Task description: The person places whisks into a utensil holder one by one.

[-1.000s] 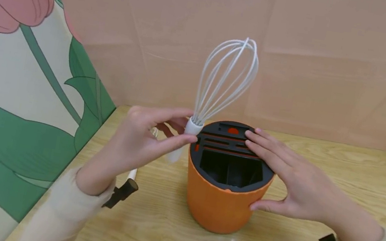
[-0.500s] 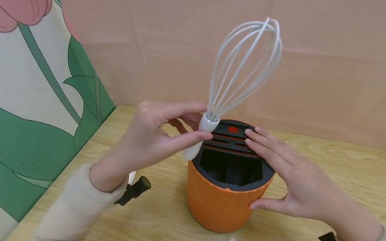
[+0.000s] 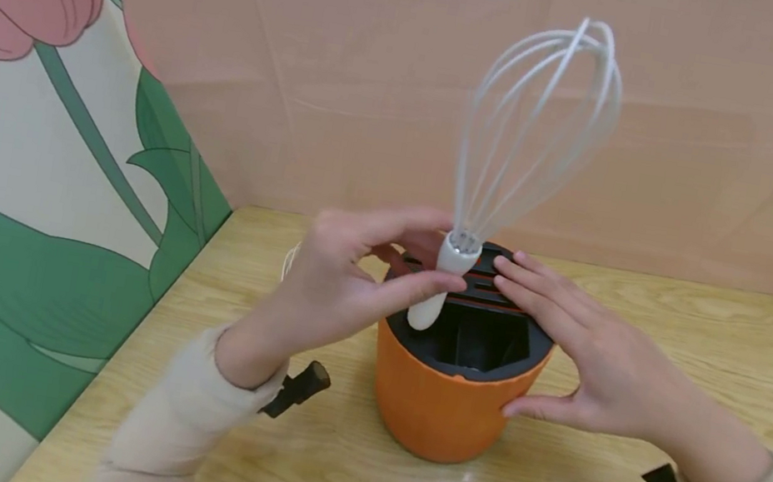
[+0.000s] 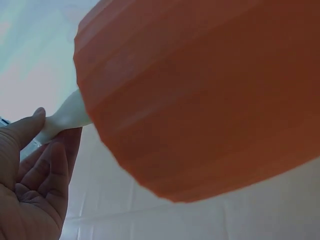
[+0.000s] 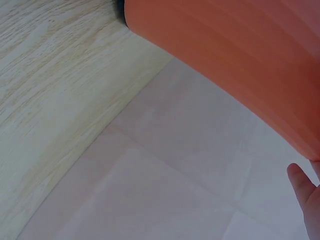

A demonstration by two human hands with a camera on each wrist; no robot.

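Observation:
Between thumb and fingers, my left hand [image 3: 359, 270] pinches a white whisk [image 3: 458, 257] near the top of its handle. Its wire loops point up and lean right, while the handle's lower end hangs over the left part of the black slotted top of an orange utensil holder [image 3: 446, 415]. In the left wrist view the handle [image 4: 72, 112] is partly hidden behind the holder's ribbed wall [image 4: 200, 100]. My right hand [image 3: 588, 357] rests on the holder's right rim with fingers extended, its thumb against the outer wall. The right wrist view catches only a few fingertips [image 5: 300, 182].
The holder stands on a wood-grain table [image 3: 682, 338]. Behind rises a pinkish wall covering [image 3: 380, 88], and on the left a panel with a printed tulip [image 3: 92, 228]. A bit of thin wire [image 3: 289, 261] shows behind my left hand.
My left hand has carried the whisk rightward and a little up, from beside the holder to above its top. The right hand and the holder have stayed in place.

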